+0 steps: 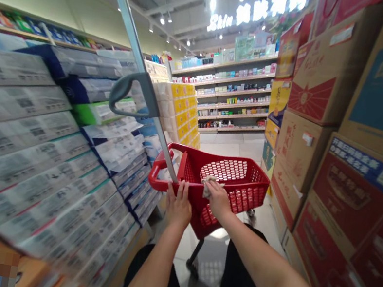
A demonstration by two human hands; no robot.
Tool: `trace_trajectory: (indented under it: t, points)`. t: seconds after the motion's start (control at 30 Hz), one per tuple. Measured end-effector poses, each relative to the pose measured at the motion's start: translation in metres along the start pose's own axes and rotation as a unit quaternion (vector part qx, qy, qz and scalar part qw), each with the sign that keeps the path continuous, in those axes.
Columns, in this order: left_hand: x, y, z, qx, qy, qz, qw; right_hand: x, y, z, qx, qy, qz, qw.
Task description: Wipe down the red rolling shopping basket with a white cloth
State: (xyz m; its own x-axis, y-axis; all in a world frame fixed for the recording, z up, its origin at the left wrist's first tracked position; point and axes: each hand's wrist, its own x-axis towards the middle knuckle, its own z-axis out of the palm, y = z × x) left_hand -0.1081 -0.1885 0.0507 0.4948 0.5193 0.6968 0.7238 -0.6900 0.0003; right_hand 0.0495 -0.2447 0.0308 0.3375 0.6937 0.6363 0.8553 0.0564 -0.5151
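A red plastic shopping cart (231, 187) with perforated sides stands before me on dark legs with casters. My left hand (180, 204) lies on the side of the cart near its handle end, fingers stretched out over the rim. In my right hand (218, 198) is a pale crumpled cloth (211, 184), pressed against the cart's near rim. A long metal pole (135, 39) with a grey loop handle (136, 96) rises from the cart's handle end and leans up to the left.
Stacked paper-goods packs (30, 135) line the left side. Cardboard cartons (309, 149) are piled high close on the right. Behind the cart are yellow-and-white packs (184, 112) and shelves of small goods (237, 92). Pale floor tiles (221, 145) lead toward the shelves.
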Motion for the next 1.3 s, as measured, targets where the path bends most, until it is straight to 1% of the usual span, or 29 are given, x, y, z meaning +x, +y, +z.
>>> trace_trajectory:
  t: [0.07, 0.1, 0.23, 0.3, 0.33, 0.4, 0.47, 0.53, 0.6, 0.67, 0.77, 0.83, 0.9, 0.97, 1.03, 1.1, 1.17, 1.2, 1.23, 1.3]
  points:
    - [0.0, 0.002, 0.001, 0.001, 0.011, -0.006, 1.0, -0.001, 0.0, -0.002, -0.016, 0.002, 0.036, 0.999]
    - [0.0, 0.003, 0.002, 0.001, 0.017, -0.01, 1.0, -0.001, -0.002, 0.0, -0.017, -0.003, 0.033, 0.999]
    - [0.001, 0.004, 0.003, 0.003, 0.028, -0.017, 0.999, 0.002, -0.012, 0.009, 0.015, -0.026, -0.068, 0.997]
    - [0.001, 0.001, 0.002, 0.004, 0.027, -0.004, 1.0, 0.001, -0.005, 0.008, 0.027, -0.026, -0.093, 0.995]
    - [0.001, 0.0, 0.002, 0.004, 0.025, 0.002, 1.0, -0.001, 0.002, 0.005, 0.026, -0.024, -0.09, 0.995]
    - [0.0, -0.002, 0.0, 0.001, 0.02, 0.007, 1.0, -0.007, 0.022, -0.004, 0.012, -0.016, -0.062, 0.998]
    - [0.0, 0.001, 0.0, -0.004, 0.019, -0.001, 1.0, -0.012, 0.04, -0.012, 0.001, 0.012, -0.008, 1.0]
    - [0.001, 0.006, 0.0, -0.01, 0.023, -0.014, 1.0, -0.012, 0.047, -0.017, -0.001, 0.033, 0.033, 0.999]
    - [0.004, 0.011, 0.001, -0.014, 0.031, -0.026, 0.999, -0.009, 0.041, -0.016, 0.003, 0.033, 0.041, 0.999]
    - [0.006, 0.014, 0.002, -0.017, 0.037, -0.031, 0.999, -0.003, 0.025, -0.01, 0.012, 0.017, 0.022, 1.0]
    - [0.007, 0.011, 0.002, -0.015, 0.034, -0.019, 0.999, 0.006, 0.0, 0.0, 0.039, -0.007, -0.018, 0.999]
    - [0.006, 0.008, 0.002, -0.009, 0.026, -0.013, 1.0, 0.009, -0.011, 0.005, 0.059, -0.01, -0.023, 0.998]
    - [0.004, 0.006, 0.002, 0.0, 0.026, -0.019, 0.999, 0.01, -0.015, 0.006, 0.071, -0.006, -0.014, 0.997]
    - [0.002, 0.008, 0.004, 0.01, 0.039, -0.029, 0.999, 0.009, -0.016, 0.006, 0.076, -0.007, -0.012, 0.997]
    - [0.001, 0.012, 0.007, 0.012, 0.05, -0.018, 0.999, 0.009, -0.016, 0.003, 0.082, -0.009, -0.018, 0.996]
    - [0.003, 0.018, 0.011, -0.002, 0.033, 0.036, 0.999, 0.01, -0.017, -0.001, 0.111, -0.01, -0.017, 0.994]
    - [0.009, 0.025, 0.013, -0.019, -0.018, 0.099, 0.995, 0.013, -0.016, -0.005, 0.159, -0.018, 0.006, 0.987]
    - [0.014, 0.028, 0.014, -0.025, -0.047, 0.116, 0.992, 0.015, -0.015, -0.007, 0.179, -0.025, 0.021, 0.983]
    - [0.019, 0.031, 0.013, -0.029, -0.072, 0.12, 0.99, 0.018, -0.013, -0.009, 0.192, -0.032, 0.038, 0.98]
    - [0.028, 0.035, 0.011, -0.034, -0.103, 0.103, 0.989, 0.024, -0.007, -0.015, 0.194, -0.04, 0.062, 0.978]
